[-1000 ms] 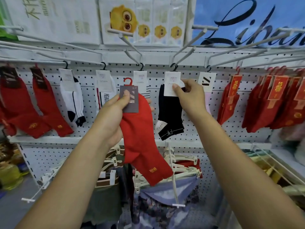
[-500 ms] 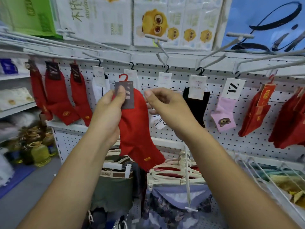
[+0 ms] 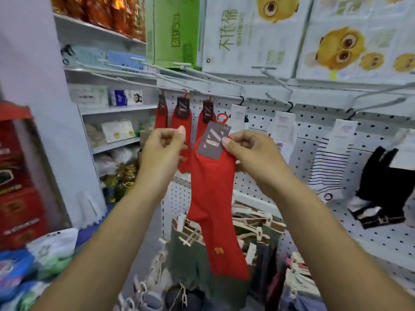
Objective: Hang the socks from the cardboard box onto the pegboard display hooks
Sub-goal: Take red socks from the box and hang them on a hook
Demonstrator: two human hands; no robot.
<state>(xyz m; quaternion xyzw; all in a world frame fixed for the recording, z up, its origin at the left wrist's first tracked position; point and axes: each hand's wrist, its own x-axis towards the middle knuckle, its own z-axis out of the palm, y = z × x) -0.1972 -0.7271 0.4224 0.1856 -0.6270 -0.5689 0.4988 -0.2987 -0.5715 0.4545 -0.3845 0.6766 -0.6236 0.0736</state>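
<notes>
I hold a red sock [image 3: 213, 198] upright in front of the white pegboard [image 3: 314, 133]. It carries a grey card tag [image 3: 213, 142] with a small red plastic hook [image 3: 222, 117] on top. My right hand [image 3: 251, 153] pinches the tag's right edge and the sock's cuff. My left hand [image 3: 161, 151] is just left of the sock, fingers curled with thumb on forefinger, and seems to hold nothing. Three matching red socks [image 3: 183, 115] hang on a long metal peg [image 3: 202, 88] right behind the tag.
More socks hang to the right: white-tagged pairs [image 3: 283, 126], a striped pair [image 3: 330, 167] and a black pair [image 3: 381, 187]. Garments on clip hangers [image 3: 190, 248] hang below my hands. Side shelves [image 3: 116, 108] and red boxes [image 3: 15, 176] stand to the left. Bare pegs jut out overhead.
My view has swung left to the hanging red socks. The sock passed from my left hand to my right, which now pinches the tag. My left hand has let go.
</notes>
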